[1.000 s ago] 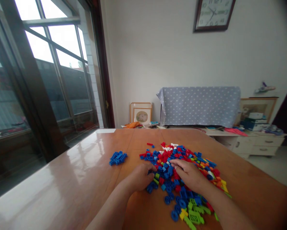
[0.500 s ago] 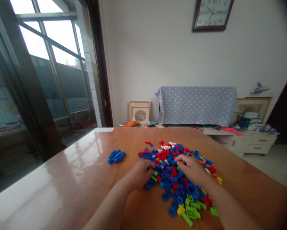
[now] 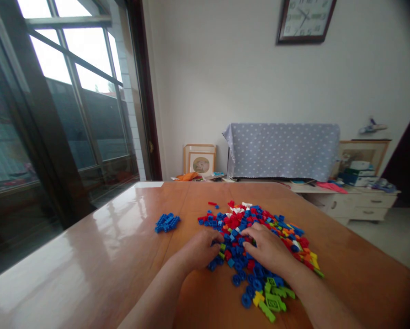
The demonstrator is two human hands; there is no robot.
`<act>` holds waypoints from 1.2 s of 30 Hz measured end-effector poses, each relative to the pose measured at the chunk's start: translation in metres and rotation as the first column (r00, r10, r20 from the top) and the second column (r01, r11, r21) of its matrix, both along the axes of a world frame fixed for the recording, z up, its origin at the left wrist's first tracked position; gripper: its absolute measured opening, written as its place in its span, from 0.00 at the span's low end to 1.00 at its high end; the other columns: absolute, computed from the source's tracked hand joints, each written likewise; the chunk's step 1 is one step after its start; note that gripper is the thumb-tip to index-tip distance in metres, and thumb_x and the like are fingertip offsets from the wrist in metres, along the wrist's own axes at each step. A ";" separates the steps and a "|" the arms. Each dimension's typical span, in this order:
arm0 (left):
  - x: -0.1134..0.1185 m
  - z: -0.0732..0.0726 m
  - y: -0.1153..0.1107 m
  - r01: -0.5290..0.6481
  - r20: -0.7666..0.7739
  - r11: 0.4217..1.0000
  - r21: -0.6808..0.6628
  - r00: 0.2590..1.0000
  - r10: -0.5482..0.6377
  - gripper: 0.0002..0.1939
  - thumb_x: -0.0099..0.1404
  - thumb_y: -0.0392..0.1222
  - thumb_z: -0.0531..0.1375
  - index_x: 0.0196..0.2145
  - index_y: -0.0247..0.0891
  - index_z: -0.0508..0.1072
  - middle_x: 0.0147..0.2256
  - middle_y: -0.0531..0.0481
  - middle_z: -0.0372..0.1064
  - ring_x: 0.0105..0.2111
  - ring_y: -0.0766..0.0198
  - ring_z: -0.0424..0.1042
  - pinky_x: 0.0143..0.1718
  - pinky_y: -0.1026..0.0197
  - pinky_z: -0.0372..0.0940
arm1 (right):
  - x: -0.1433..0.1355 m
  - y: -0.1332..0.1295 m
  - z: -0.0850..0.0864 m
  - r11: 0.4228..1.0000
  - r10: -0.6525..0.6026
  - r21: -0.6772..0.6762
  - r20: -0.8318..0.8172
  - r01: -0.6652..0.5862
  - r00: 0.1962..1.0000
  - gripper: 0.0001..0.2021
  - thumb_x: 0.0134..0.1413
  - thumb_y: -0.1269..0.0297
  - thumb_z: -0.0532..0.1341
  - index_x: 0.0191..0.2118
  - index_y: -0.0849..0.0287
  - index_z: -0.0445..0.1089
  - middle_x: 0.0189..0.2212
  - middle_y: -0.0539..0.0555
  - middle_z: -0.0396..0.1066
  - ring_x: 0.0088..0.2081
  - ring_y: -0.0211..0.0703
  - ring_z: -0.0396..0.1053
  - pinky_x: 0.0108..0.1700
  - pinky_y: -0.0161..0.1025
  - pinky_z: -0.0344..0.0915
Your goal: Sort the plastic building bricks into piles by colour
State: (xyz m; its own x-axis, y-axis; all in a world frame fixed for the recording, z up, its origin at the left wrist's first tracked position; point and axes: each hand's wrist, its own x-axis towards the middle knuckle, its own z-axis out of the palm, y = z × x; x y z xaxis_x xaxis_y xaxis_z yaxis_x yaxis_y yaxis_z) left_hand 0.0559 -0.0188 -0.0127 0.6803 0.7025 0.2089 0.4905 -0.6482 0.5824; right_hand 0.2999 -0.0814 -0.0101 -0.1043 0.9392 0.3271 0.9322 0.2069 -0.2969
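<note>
A loose pile of plastic bricks, mostly blue with red, green, orange, yellow and white ones, spreads over the brown table. At the pile's left edge is my left hand, its fingers curled; what they hold, if anything, is hidden. My right hand lies over the middle of the pile, thumb and fingers apart, with nothing visibly held. A joined cluster of blue bricks sits apart, left of the pile.
Beyond the table, a dotted grey cloth covers something on a low white cabinet. Framed pictures lean on the wall under a clock. A glass door stands at the left.
My right hand has shifted left and its fingers have opened. My left hand has barely moved at the pile's left edge.
</note>
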 end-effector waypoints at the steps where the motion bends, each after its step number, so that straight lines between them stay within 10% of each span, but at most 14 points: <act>1: 0.000 -0.001 0.000 -0.008 0.002 1.000 0.003 1.000 0.008 0.16 0.59 0.33 0.55 0.43 0.40 0.77 0.40 0.51 0.75 0.40 0.60 0.71 0.42 0.63 0.64 | -0.001 0.000 -0.001 1.000 -0.003 -0.001 0.015 0.003 1.000 0.12 0.56 0.61 0.60 0.45 0.52 0.75 0.40 0.54 0.70 0.46 0.48 0.67 0.48 0.40 0.62; 27: 0.003 0.007 -0.004 -0.038 0.102 0.999 -0.009 0.994 0.039 0.15 0.58 0.32 0.57 0.42 0.40 0.77 0.39 0.51 0.75 0.40 0.61 0.71 0.42 0.62 0.64 | -0.020 -0.002 0.000 0.993 0.078 -0.066 -0.219 -0.094 0.973 0.10 0.48 0.72 0.58 0.38 0.53 0.67 0.28 0.47 0.67 0.32 0.40 0.65 0.34 0.35 0.55; 36: 0.022 0.008 -0.018 0.126 0.418 0.978 -0.164 0.907 -0.047 0.24 0.58 0.33 0.64 0.52 0.38 0.69 0.48 0.47 0.73 0.47 0.60 0.72 0.47 0.61 0.65 | -0.030 -0.001 0.003 0.959 0.019 -0.111 -0.892 -0.259 0.451 0.13 0.53 0.58 0.64 0.42 0.55 0.64 0.30 0.47 0.69 0.30 0.38 0.65 0.31 0.34 0.60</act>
State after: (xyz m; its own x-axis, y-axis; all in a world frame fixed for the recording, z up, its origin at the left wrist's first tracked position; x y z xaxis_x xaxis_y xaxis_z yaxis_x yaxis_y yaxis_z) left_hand 0.0783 -0.0371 -0.0042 0.6219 0.6977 0.3556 0.1300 -0.5398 0.8317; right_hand 0.2696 -0.0821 -0.0072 -0.0114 0.9912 0.1321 0.1136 0.1325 -0.9847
